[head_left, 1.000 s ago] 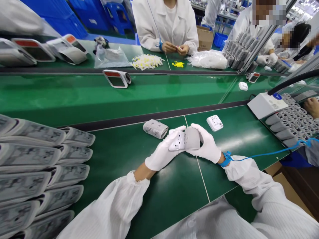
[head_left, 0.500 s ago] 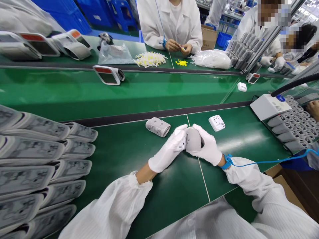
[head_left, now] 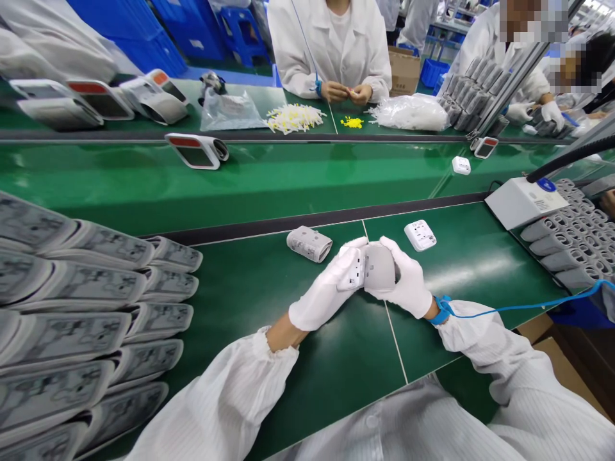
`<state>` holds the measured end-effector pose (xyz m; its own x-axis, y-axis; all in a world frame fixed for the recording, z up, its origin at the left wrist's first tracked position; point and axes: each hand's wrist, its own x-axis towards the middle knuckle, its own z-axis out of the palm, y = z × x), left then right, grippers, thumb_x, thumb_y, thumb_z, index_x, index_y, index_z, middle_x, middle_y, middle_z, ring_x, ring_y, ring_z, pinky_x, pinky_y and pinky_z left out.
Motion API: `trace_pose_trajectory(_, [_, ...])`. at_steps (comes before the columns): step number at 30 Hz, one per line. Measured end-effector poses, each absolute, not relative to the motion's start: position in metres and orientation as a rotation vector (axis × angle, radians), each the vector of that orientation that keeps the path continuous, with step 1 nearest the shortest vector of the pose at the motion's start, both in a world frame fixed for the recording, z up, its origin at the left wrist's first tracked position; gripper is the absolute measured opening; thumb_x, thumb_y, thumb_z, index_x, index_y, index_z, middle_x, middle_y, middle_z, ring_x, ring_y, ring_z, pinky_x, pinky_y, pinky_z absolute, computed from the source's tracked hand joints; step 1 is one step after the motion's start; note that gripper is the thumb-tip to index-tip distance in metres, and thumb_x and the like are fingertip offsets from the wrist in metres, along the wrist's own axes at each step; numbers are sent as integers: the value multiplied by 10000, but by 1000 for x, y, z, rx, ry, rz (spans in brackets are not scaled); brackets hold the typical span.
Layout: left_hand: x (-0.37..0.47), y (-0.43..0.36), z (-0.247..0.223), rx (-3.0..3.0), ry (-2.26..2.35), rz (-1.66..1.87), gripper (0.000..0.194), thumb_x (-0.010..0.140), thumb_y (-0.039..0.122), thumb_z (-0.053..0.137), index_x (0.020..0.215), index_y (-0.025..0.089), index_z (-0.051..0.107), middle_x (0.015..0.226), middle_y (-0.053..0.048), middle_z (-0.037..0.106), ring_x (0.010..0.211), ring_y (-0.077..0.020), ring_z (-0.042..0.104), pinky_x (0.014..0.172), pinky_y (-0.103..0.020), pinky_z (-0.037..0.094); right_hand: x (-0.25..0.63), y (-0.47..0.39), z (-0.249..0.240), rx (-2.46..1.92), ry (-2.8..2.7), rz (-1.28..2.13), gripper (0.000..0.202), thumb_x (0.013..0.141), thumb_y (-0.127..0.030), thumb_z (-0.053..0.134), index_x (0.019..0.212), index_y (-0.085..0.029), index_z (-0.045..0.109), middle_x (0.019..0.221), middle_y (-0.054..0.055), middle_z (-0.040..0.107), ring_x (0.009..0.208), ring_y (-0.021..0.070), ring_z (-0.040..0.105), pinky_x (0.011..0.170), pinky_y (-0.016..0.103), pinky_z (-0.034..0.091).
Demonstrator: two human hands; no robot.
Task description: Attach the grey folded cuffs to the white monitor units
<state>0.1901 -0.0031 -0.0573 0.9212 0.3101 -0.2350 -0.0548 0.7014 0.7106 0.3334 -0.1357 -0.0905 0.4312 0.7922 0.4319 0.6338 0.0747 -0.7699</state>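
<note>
1. Writing first: the white box (head_left: 523, 203) on the right has a round blue label (head_left: 546, 185) on top and a few lines of small print, too tiny for me to read.
2. The loose white casing (head_left: 420, 235) right of the hands has little dark marks on it, can't make those out either. Same for the faint print on the cardboard carton (head_left: 403, 69) at the back.
3. Left grip (head_left: 324, 288), gloved, is wrapped around a white casing piece (head_left: 354, 275) with small dark slots, fingers covering part of it.
4. Right grip (head_left: 410, 282), also gloved, is curled round a grey cuff (head_left: 379, 269). The two parts meet edge to edge at an angle, above the green surface (head_left: 336, 365), close to its thin white line.
5. Another rolled cuff (head_left: 310, 243) with a grey pattern lies just beyond the left grip.
6. Clutter: a big stack of patterned cuffs (head_left: 72, 320) hogs the left end, and more rolled cuffs (head_left: 571, 246) sit behind the white box, partly hidden by it.
7. A blue cord (head_left: 523, 309) runs from the right wrist strap (head_left: 442, 309) across the surface's right side.
8. Past the dark ledge, a green strip carries a red-striped device (head_left: 196, 152). Across from it, a co-worker's hands (head_left: 346, 93) are behind yellow bits (head_left: 352, 121) and a pile of white-and-yellow sticks (head_left: 295, 117).
</note>
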Motion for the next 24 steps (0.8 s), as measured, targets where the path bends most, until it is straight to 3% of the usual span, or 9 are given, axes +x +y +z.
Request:
trace_pose_trajectory(11, [190,-7,-53,813,370,224,605,934,570,643,1460,289,541,1463,-69,583,1437,-311,436,1187,-460,368,331,-138,-88,-1597,-1258,208,936,716,-366,880,1544,-255,458,1475,81,600,1325,314,621,1198,456,476])
trace_pose_trajectory(14, [189,-7,-56,905,385,238,663,924,550,663,1497,254,509,1180,-72,680,1226,-270,567,1105,-417,420,331,-138,-89,-1601,-1301,176,894,734,-343,857,1537,-262,475,1472,67,604,1336,309,615,1198,449,482])
trace_pose_trajectory(16, [187,-6,-59,993,389,233,665,939,535,650,1520,257,487,962,-36,661,1006,-227,606,1020,-400,456,330,-137,-89,-1607,-1337,138,838,749,-313,833,1519,-263,505,1462,54,614,1341,309,611,1196,447,488])
trace_pose_trajectory(18, [186,-4,-62,1082,393,209,675,960,543,615,1557,281,438,895,-18,625,910,-209,594,987,-407,462,327,-136,-90,-1621,-1359,95,787,765,-300,813,1501,-270,534,1454,41,621,1343,311,609,1196,453,493])
trace_pose_trajectory(21, [183,-3,-60,1164,416,154,780,930,559,645,1607,324,337,1204,-65,633,1156,-269,576,1061,-437,442,324,-135,-92,-1650,-1346,55,732,796,-304,790,1488,-287,555,1467,30,610,1337,307,616,1192,456,501])
trace_pose_trajectory(24, [183,-5,-50,1251,434,121,1042,789,426,828,1640,358,230,1558,-76,446,1438,-360,402,1149,-462,401,323,-137,-93,-1647,-1319,68,729,797,-316,800,1484,-270,563,1475,49,603,1340,310,614,1194,448,498])
